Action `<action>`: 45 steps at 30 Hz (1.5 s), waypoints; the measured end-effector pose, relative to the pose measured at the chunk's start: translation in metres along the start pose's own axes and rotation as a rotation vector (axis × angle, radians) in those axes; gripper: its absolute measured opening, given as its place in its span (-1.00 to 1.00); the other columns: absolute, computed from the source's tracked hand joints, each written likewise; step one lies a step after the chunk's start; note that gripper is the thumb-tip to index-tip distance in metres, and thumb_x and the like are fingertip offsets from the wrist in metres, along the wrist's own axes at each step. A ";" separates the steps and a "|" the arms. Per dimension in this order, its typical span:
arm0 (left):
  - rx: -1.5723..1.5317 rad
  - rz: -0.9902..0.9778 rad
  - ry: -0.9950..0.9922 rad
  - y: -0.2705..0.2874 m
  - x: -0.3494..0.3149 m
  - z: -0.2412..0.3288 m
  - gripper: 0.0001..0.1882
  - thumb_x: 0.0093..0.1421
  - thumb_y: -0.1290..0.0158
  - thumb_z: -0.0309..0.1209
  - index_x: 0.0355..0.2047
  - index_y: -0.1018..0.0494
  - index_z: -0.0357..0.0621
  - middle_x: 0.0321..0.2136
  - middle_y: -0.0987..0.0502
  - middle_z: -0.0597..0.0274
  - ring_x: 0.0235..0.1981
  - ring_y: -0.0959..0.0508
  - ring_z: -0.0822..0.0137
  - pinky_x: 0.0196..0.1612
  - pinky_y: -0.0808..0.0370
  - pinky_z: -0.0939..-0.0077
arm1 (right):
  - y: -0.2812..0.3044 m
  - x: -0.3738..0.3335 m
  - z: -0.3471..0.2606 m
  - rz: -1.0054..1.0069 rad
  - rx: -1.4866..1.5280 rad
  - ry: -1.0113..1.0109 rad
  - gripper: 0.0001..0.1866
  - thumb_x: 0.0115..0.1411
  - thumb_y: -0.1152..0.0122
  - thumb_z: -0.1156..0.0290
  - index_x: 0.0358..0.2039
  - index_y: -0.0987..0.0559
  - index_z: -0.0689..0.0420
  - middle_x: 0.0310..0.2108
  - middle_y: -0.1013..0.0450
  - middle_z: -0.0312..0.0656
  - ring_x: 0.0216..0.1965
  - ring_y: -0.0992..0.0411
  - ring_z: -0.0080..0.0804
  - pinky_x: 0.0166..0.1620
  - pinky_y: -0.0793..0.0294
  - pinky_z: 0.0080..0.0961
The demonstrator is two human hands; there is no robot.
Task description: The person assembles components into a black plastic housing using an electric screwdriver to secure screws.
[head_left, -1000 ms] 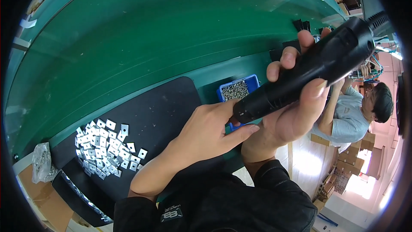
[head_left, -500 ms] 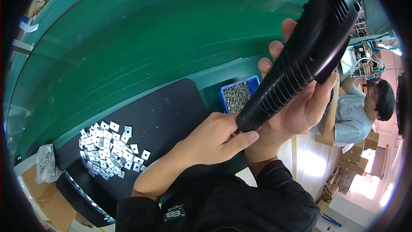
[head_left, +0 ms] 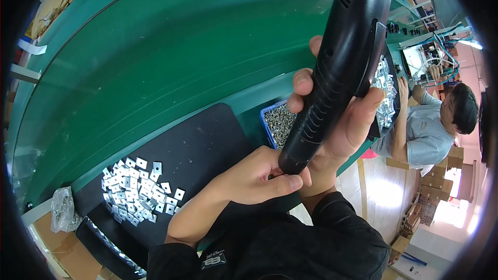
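A black electric screwdriver (head_left: pixel 337 72) slants across the upper right, its nose pointing down and left. My right hand (head_left: pixel 350 129) is closed around its ribbed grip. At the nose, my left hand (head_left: pixel 254 176) has its thumb and fingers drawn together, and whatever they pinch is hidden beneath the tool. Just beyond the left hand stands a blue bin (head_left: pixel 266 127) of small screws, partly covered by the screwdriver. Small square metal plates (head_left: pixel 137 189), each with a hole, lie heaped to the left on a black mat (head_left: pixel 202 140).
A clear plastic bag (head_left: pixel 63 210) of small parts and a black bin (head_left: pixel 96 241) are at lower left. Past my right hand are shiny metal pieces (head_left: pixel 385 103) in a dark tray. Another person (head_left: pixel 423 135) works at the right. A green surface (head_left: pixel 171 41) spans the far side.
The screwdriver and my right hand have shifted left, and the tool stands steeper. The tray of metal pieces now shows beside it. My left hand remains at the nose, slightly lower.
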State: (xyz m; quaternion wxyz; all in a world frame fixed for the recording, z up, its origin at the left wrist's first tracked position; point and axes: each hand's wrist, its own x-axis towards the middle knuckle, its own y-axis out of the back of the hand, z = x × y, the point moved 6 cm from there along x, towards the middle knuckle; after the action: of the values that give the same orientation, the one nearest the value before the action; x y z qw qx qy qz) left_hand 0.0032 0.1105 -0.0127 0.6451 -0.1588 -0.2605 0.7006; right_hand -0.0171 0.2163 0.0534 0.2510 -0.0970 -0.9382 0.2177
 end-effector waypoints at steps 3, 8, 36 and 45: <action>0.048 0.034 0.031 0.004 -0.001 -0.004 -0.61 0.18 -0.04 -0.10 -0.46 -0.39 -0.23 -0.68 -0.31 0.39 -0.57 -0.36 0.48 -0.20 -0.43 0.40 | -0.006 -0.001 0.000 0.081 -0.069 0.003 -0.20 0.23 0.07 -0.12 0.27 -0.05 0.20 0.10 -0.21 0.05 -0.23 -0.45 -0.24 -0.36 -0.56 -0.45; 0.250 0.126 0.047 0.014 -0.002 0.001 -0.72 0.18 -0.06 -0.22 -0.37 -0.45 -0.24 -0.60 -0.43 0.32 -0.54 -0.40 0.49 -0.36 -0.38 0.55 | -0.009 -0.001 -0.004 0.355 -0.064 0.000 -0.12 -0.05 -0.40 0.00 0.07 -0.20 0.34 -0.25 -0.42 0.01 -0.30 -0.53 -0.23 -0.33 -0.61 -0.43; 0.602 0.366 -0.173 0.042 -0.003 0.016 -0.55 0.08 -0.14 -0.38 -0.02 -0.35 -0.22 -0.38 -0.50 0.28 -0.34 -0.48 0.45 -0.29 -0.38 0.60 | -0.011 -0.013 0.001 0.110 -0.331 0.149 -0.14 -0.17 -0.49 0.23 0.02 -0.28 0.53 -0.06 -0.25 0.03 -0.06 -0.36 -0.28 -0.01 -0.39 -0.45; 0.411 0.689 -0.547 0.059 -0.052 0.074 -0.64 0.13 0.02 -0.56 -0.03 -0.33 -0.37 -0.19 -0.45 0.12 -0.20 -0.44 0.39 -0.11 -0.37 0.54 | -0.032 0.005 0.000 -0.037 -0.721 0.107 -0.34 -0.20 -0.42 0.43 -0.02 -0.43 0.33 -0.19 -0.44 -0.05 -0.27 -0.47 -0.39 -0.22 -0.45 -0.55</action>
State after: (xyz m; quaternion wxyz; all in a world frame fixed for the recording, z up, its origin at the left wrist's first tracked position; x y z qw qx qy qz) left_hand -0.0805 0.0458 0.0083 0.3013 0.0847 -0.2091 0.9265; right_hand -0.0237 0.1897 0.0702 0.2533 -0.1737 -0.9418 -0.1370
